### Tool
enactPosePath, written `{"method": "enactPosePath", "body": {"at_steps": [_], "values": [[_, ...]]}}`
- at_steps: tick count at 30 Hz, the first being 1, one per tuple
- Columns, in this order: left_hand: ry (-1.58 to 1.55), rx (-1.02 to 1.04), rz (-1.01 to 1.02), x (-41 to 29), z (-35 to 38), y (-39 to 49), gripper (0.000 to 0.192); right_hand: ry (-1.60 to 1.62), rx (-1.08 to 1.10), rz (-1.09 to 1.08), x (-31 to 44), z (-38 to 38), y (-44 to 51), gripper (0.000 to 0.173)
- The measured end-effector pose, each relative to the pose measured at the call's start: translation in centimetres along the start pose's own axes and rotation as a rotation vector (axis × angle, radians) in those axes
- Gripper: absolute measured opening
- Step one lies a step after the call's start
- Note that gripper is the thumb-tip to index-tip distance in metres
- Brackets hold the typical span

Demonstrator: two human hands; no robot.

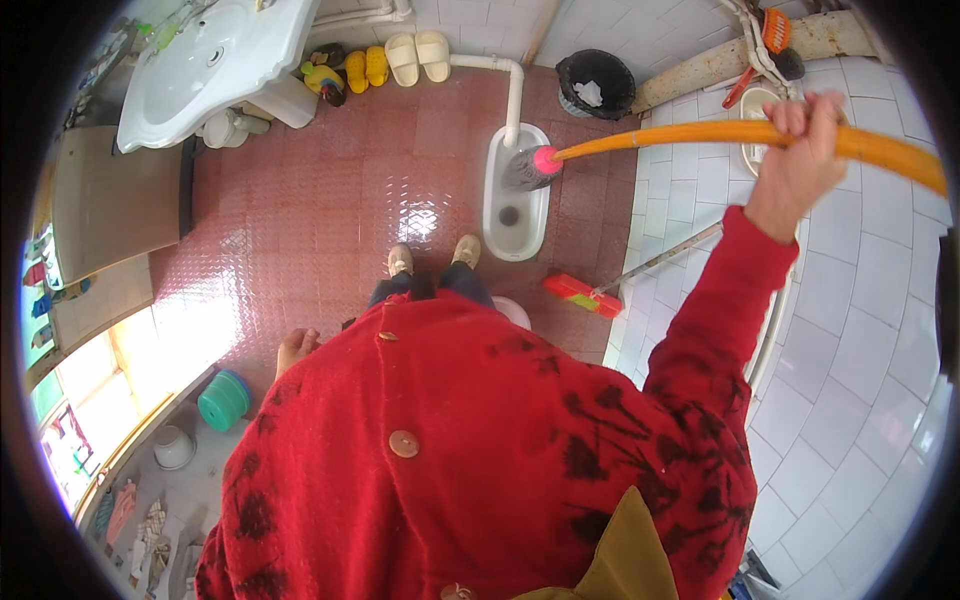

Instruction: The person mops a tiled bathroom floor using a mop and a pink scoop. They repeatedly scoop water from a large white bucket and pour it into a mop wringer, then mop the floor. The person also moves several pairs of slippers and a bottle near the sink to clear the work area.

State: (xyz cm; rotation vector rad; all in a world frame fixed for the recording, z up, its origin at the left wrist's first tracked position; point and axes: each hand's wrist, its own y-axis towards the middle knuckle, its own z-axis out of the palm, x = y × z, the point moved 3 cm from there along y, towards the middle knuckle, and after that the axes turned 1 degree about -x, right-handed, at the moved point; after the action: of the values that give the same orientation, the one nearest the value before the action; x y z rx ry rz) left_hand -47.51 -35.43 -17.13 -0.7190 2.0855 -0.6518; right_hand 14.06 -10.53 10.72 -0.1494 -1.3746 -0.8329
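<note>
My right hand (806, 154) is closed around the orange-yellow handle of a mop (675, 135), raised near the tiled wall at the right. The handle runs left to a pink collar, below which the grey mop head (529, 171) rests at the white squat toilet (517, 232), over its right side and bowl. A white pipe (514, 105) enters the toilet's far end. My left hand (298, 346) hangs low beside the red coat, its fingers curled and partly hidden; nothing is seen in it. The floor (315, 202) is of wet-looking red tiles.
A red broom (581, 295) leans at the right wall. A black-lined bin (598, 79) stands beyond the toilet. Slippers (418, 56) line the far wall beside the white washbasin (217, 60). A green basin (223, 401) and a white bowl (174, 448) are at the lower left.
</note>
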Motion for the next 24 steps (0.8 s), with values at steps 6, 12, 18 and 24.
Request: {"method": "enactPosePath", "body": {"at_steps": [6,12,18,24], "values": [[-0.115,0.056,-0.006,-0.4,1.9,-0.7,0.030,-0.257,-0.170,0.139,-15.1,-5.4,-10.0,0.018],[-0.202,-0.036,-0.091,-2.8,1.3,-3.1,0.031,-0.541,0.037,0.363,-31.4,-6.6,-19.8,0.034],[-0.033,-0.005,0.026,-3.7,0.3,-1.9,0.035,-0.244,-0.127,0.268,-21.8,-2.9,-5.0,0.029],[0.127,0.028,0.032,-4.2,0.4,-0.4,0.034,0.048,-0.033,0.088,-4.9,0.0,-1.2,0.026]]}}
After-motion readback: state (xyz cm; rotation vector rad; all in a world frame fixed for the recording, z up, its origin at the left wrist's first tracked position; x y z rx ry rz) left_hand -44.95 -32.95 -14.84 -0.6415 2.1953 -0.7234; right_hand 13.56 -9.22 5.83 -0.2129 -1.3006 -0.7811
